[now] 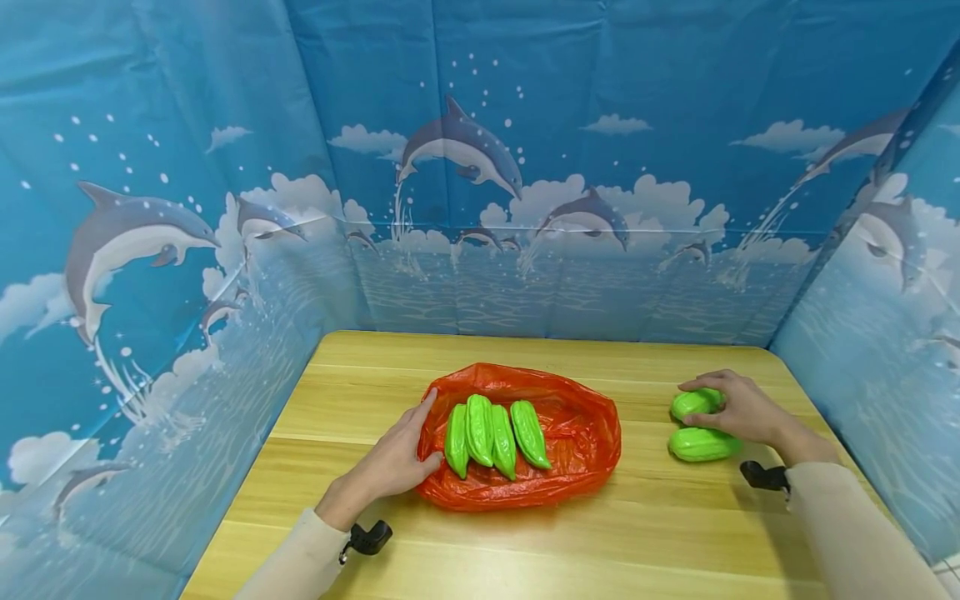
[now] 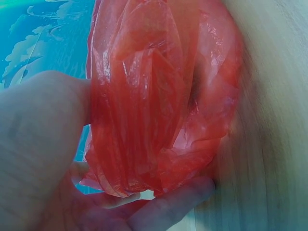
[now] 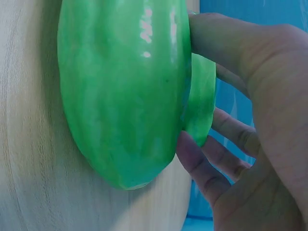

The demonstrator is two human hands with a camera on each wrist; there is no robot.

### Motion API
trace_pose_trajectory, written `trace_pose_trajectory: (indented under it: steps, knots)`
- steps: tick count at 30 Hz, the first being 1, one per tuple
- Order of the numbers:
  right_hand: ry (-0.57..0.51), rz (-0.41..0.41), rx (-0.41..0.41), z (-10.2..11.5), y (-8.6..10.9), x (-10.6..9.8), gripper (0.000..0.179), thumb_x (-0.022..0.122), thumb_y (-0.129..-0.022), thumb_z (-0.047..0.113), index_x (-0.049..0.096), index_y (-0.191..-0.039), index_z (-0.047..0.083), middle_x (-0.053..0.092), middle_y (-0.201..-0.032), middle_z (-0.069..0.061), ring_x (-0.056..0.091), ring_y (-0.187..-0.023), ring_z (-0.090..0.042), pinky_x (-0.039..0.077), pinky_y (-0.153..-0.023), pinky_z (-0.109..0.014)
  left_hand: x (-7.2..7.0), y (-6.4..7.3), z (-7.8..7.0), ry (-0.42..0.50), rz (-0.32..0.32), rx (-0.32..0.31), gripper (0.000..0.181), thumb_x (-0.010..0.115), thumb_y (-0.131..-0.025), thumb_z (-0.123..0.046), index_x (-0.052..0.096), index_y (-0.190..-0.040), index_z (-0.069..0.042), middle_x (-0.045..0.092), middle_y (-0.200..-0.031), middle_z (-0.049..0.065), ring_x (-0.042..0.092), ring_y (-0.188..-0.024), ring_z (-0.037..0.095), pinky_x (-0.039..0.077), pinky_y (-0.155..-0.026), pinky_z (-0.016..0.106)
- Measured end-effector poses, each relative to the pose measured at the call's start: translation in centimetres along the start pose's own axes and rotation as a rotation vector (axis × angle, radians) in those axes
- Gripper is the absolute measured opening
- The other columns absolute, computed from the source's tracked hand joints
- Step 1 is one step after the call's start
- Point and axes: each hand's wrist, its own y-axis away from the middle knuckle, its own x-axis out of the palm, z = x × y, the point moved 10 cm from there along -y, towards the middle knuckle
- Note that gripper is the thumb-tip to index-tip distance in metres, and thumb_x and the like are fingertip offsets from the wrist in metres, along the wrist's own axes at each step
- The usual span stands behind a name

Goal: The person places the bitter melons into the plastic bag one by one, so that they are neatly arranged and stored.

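Note:
A red plastic bag (image 1: 577, 479) lies spread on the table with its mouth up, and several glossy green bitter melons (image 1: 480, 429) lie side by side in its left half. My left hand (image 1: 393, 454) rests against the bag's left side, thumb and fingers spread along the rim. In the left wrist view the crumpled red plastic (image 2: 149, 96) lies between thumb and fingers. At the right, my right hand (image 1: 738, 408) grips the farther of two loose bitter melons (image 1: 686, 406), thumb on its near side. The nearer melon (image 1: 697, 446) lies just beside it, large in the right wrist view.
The light wooden table (image 1: 600, 554) is bounded at the back and sides by a blue dolphin-print curtain (image 1: 637, 292). Black wrist cameras (image 1: 369, 537) hang under both sleeves, close over the table.

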Motion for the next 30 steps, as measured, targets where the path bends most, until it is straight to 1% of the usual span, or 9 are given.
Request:
trace_pose_trajectory:
  steps: [3,7,16,21,26,30]
  knots:
    - [0.003,-0.009,-0.004,-0.06,-0.08,0.10,0.057,0.099,-0.095,0.029,0.080,-0.143,0.004,0.069,-0.146,-0.037,0.059,-0.138,-0.066,0.053,-0.105,-0.082,-0.04,0.04,-0.10,0.003,-0.001,0.004,0.106,0.082,-0.105,-0.017,0.017,-0.189,-0.014,0.044,-0.183,0.028,0.054,-0.164,0.049,0.049,-0.134,0.066]
    - [-0.001,-0.013,0.004,-0.18,-0.15,0.24,0.055,0.098,-0.095,0.031,0.081,-0.141,0.006,0.069,-0.145,-0.038,0.059,-0.138,-0.065,0.050,-0.106,-0.083,-0.05,0.09,-0.17,0.003,0.000,0.004,0.106,0.082,-0.105,-0.017,0.017,-0.189,-0.014,0.044,-0.183,0.028,0.054,-0.164,0.048,0.049,-0.134,0.065]
    - [-0.019,-0.013,0.012,-0.15,-0.49,0.40,0.055,0.096,-0.098,0.035,0.079,-0.141,0.004,0.066,-0.150,-0.039,0.059,-0.141,-0.066,0.053,-0.109,-0.082,-0.04,0.01,-0.15,-0.001,0.009,0.000,0.105,0.081,-0.106,-0.019,0.016,-0.189,-0.014,0.043,-0.184,0.027,0.054,-0.164,0.047,0.049,-0.134,0.065]
    - [-0.019,-0.010,0.025,-0.25,-0.54,0.39,0.057,0.095,-0.100,0.037,0.077,-0.143,0.004,0.068,-0.151,-0.038,0.060,-0.141,-0.065,0.055,-0.110,-0.080,-0.06,0.03,-0.22,-0.005,0.006,0.005,0.106,0.081,-0.106,-0.019,0.017,-0.189,-0.014,0.044,-0.183,0.028,0.055,-0.164,0.048,0.049,-0.134,0.065]
    - [-0.022,-0.029,0.022,-0.24,-0.59,0.26,0.057,0.094,-0.100,0.035,0.076,-0.144,0.003,0.071,-0.149,-0.035,0.063,-0.140,-0.064,0.056,-0.109,-0.077,0.04,-0.05,-0.15,-0.009,0.005,0.005,0.105,0.081,-0.106,-0.018,0.017,-0.189,-0.014,0.044,-0.183,0.028,0.055,-0.164,0.049,0.049,-0.134,0.065]
    - [-0.028,-0.044,0.024,-0.16,-0.62,0.13,0.057,0.094,-0.100,0.034,0.076,-0.145,0.003,0.071,-0.148,-0.035,0.063,-0.139,-0.063,0.056,-0.108,-0.078,0.02,-0.08,-0.20,-0.009,0.004,0.004,0.106,0.082,-0.106,-0.018,0.017,-0.189,-0.015,0.043,-0.183,0.028,0.054,-0.164,0.049,0.049,-0.134,0.065]
